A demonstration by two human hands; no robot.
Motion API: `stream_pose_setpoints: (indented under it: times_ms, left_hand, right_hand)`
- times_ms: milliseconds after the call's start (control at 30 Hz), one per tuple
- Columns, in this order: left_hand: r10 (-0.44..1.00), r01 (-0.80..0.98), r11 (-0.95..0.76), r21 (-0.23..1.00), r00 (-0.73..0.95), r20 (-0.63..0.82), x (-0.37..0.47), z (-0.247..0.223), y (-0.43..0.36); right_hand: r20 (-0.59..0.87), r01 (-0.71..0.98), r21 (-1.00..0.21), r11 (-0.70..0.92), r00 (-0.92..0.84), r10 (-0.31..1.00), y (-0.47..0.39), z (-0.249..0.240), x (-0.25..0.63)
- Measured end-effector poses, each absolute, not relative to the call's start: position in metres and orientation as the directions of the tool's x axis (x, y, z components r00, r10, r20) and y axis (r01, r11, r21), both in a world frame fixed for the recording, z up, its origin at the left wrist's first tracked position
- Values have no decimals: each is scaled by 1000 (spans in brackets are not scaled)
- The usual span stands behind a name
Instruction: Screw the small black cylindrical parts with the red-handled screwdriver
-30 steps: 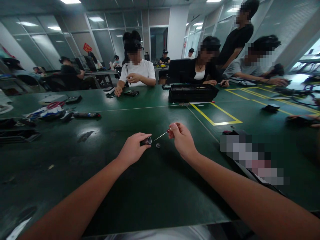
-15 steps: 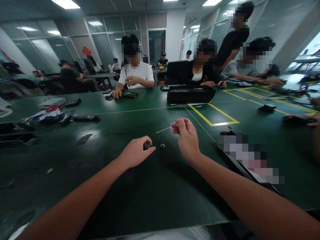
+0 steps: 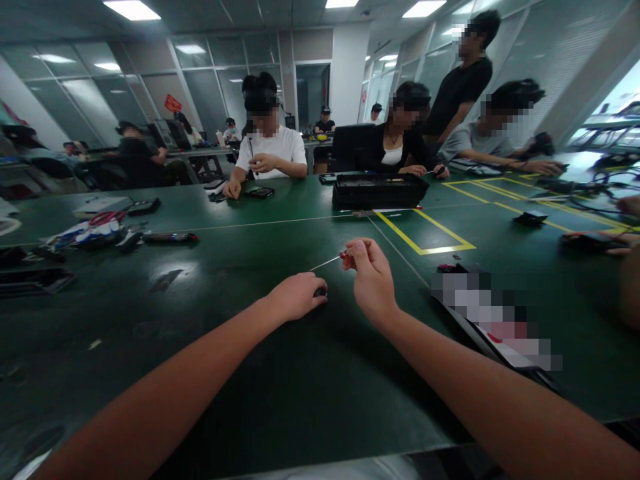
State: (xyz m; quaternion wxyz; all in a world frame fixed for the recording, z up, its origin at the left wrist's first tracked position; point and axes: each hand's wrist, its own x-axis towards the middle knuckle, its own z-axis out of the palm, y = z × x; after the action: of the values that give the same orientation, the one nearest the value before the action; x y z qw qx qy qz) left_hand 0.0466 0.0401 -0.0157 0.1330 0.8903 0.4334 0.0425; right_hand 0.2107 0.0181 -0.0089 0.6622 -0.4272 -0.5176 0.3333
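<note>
My left hand (image 3: 296,297) is low over the green table, its fingers curled round a small dark round part (image 3: 321,291) that shows between thumb and fingers. What kind of part it is, I cannot make out. My right hand (image 3: 371,277) is raised just to the right, pinching the reddish handle of a thin screwdriver (image 3: 327,262). Its metal shaft points left and down, and the tip passes behind my left hand's knuckles. The small round disc seen earlier on the table is hidden or in the left hand; I cannot tell which.
A long black bin (image 3: 380,191) stands ahead, near a yellow tape outline (image 3: 423,251). To my right lies a dark tray with papers (image 3: 493,333). A marker-like black rod (image 3: 171,238) and a pile of gloves (image 3: 100,230) lie left. Several people work across the table.
My left hand has moved right with the dark part, to where the small disc lay; the disc no longer shows separately. My right hand holds the screwdriver nearly in place.
</note>
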Motion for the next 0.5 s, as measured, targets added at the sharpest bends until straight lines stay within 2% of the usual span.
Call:
stream_pose_setpoints:
  times_ms: [133, 267, 400, 500]
  left_hand:
    - [804, 766, -561, 313, 594, -12, 37, -19, 40]
    - [867, 770, -456, 446, 498, 27, 10, -18, 42]
    - [955, 719, -262, 644, 290, 66, -30, -7, 49]
    - [995, 547, -72, 834, 92, 25, -65, 5, 49]
  right_hand:
    - [423, 44, -905, 424, 219, 879, 15, -6, 210]
    - [436, 69, -899, 432, 218, 873, 15, -7, 212]
    - [433, 81, -901, 426, 189, 881, 15, -8, 213]
    - [427, 85, -904, 419, 186, 885, 16, -8, 212]
